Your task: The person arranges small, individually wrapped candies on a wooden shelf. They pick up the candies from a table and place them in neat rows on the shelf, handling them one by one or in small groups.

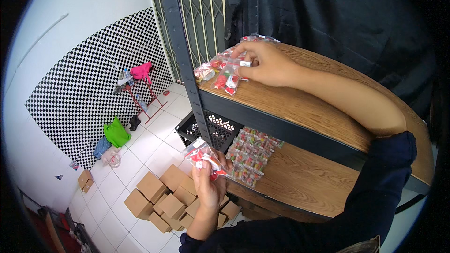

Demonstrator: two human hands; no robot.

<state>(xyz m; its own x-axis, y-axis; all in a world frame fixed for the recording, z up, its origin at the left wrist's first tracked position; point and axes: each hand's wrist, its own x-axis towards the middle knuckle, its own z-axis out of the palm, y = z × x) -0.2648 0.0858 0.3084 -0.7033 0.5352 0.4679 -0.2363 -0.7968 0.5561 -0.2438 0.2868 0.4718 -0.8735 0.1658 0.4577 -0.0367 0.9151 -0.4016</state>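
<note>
My left hand [210, 184] holds a small clear zip bag [204, 160] with red and white pieces in it and a white label at its top, in front of the shelf rack. Over the upper wooden shelf [302, 95], my right hand [262, 63] has its thumb and fingers at the top of another labelled zip bag [227, 79] with red, white and green contents. More such bags [205, 72] lie around it at the left end of that shelf, partly hidden by my right hand. The right fingertips overlap the bag's upper edge.
Rows of small bags [251, 151] with coloured contents lie on the lower shelf [309, 179]. A dark metal upright [188, 49] stands at the shelf end, beside a black plastic crate [219, 130]. Stacked cardboard boxes [172, 205] and a green bag [117, 133] are on the tiled floor.
</note>
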